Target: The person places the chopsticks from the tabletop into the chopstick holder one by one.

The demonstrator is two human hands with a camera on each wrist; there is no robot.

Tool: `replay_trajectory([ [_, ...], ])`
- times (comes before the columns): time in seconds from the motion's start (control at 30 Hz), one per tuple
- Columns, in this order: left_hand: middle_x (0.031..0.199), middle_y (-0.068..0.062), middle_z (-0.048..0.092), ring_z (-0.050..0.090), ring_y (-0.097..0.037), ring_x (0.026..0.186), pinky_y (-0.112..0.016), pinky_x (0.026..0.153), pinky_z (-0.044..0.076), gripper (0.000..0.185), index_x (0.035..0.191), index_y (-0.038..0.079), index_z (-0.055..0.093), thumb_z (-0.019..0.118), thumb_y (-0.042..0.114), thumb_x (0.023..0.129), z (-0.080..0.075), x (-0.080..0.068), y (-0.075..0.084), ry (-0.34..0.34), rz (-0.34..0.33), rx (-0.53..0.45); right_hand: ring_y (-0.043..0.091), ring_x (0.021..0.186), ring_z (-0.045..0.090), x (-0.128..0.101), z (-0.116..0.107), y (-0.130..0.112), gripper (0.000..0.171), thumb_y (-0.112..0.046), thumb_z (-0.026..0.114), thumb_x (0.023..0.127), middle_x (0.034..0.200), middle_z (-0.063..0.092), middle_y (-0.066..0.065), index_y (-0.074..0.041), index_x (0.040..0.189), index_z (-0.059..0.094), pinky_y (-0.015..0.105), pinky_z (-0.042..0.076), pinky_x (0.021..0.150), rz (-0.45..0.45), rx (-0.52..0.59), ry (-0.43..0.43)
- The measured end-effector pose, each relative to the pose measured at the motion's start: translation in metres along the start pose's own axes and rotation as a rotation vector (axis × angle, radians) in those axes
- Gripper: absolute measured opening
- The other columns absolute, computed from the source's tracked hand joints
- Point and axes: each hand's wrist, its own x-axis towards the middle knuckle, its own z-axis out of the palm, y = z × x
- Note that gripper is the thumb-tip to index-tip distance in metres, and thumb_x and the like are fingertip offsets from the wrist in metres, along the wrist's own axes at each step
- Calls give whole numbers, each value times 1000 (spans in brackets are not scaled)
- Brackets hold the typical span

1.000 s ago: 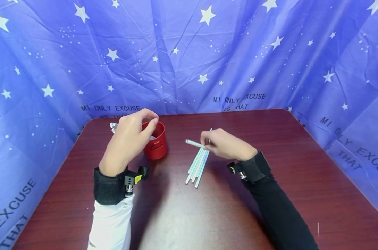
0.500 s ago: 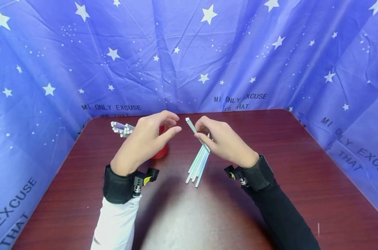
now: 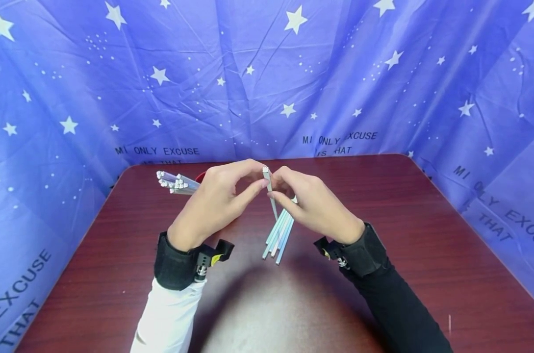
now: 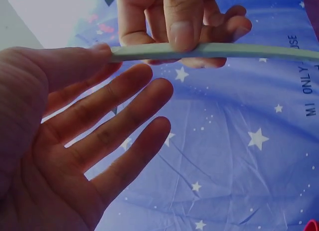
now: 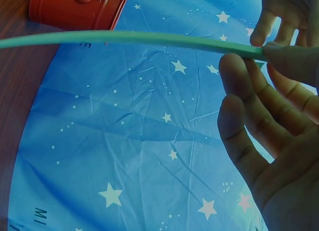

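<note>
A single pale green straw (image 3: pixel 272 203) stands nearly upright above the table between my two hands. My right hand (image 3: pixel 275 185) pinches it with the thumb over the shaft (image 4: pixel 239 50). My left hand (image 3: pixel 257 175) has thumb and forefinger at the straw's top end, its other fingers spread straight (image 4: pixel 124 116). A red cup (image 3: pixel 199 176) is almost hidden behind the left hand, and several straws (image 3: pixel 175 181) stick out of it to the left. In the right wrist view the cup (image 5: pixel 75 12) shows beyond the held straw (image 5: pixel 124 38).
A loose bundle of pale blue and green straws (image 3: pixel 279 235) lies on the dark red table (image 3: pixel 293 304) under my right hand. Blue star-printed cloth (image 3: pixel 267 73) walls the table at the back and on both sides.
My left hand left the cup and came right to meet the right hand. The right hand lifted one straw off the pile and tipped it upright, and the left fingers now close on its top.
</note>
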Motion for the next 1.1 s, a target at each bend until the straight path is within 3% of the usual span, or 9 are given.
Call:
replay_trajectory([
  [0.17,98,0,78,70,-12,88,-32,80,56,8,110,9,73,71,10,103,-2,0,4,41,16,25,5,83,66,0,-3,-1,11,-11,75,101,92,69,-4,-10,106,65,28,56,75,-11,-6,0],
  [0.33,99,-4,79,69,-13,84,-28,72,52,12,113,4,73,72,7,102,-7,-1,3,174,38,46,7,85,66,-1,-9,1,9,-12,74,102,96,70,-3,-10,107,67,30,56,77,-2,-17,-1],
  [0.5,107,-11,80,78,-18,94,-25,89,60,16,117,-2,73,69,4,102,-15,-1,0,341,56,41,9,87,66,-2,-13,5,8,-12,73,102,99,72,-2,-10,108,69,32,55,78,11,-41,3],
  [0.63,108,-11,81,78,-19,97,-22,91,60,17,115,-3,74,69,3,101,-22,-2,-2,488,0,37,10,87,64,-3,-15,9,6,-12,72,103,100,72,-2,-11,108,70,33,54,77,20,-50,5],
  [0.77,104,-9,82,75,-10,95,-18,90,59,17,113,-1,76,66,1,99,-31,-6,-4,596,-90,34,11,87,64,-3,-16,10,5,-12,71,103,99,72,-1,-10,108,71,36,54,78,31,-42,-1],
  [0.93,102,-9,82,70,9,89,-11,81,56,18,112,-1,75,63,2,100,-40,-12,-10,609,-202,81,11,88,65,-3,-16,10,5,-11,71,103,99,72,-1,-10,108,71,36,55,80,41,-40,-15],
  [1.1,100,-8,82,66,17,84,-14,66,45,15,111,2,75,65,5,100,-44,-15,-14,534,-332,131,14,89,65,-3,-15,10,5,-11,71,103,101,72,-1,-11,109,71,35,54,81,46,-47,-21],
])
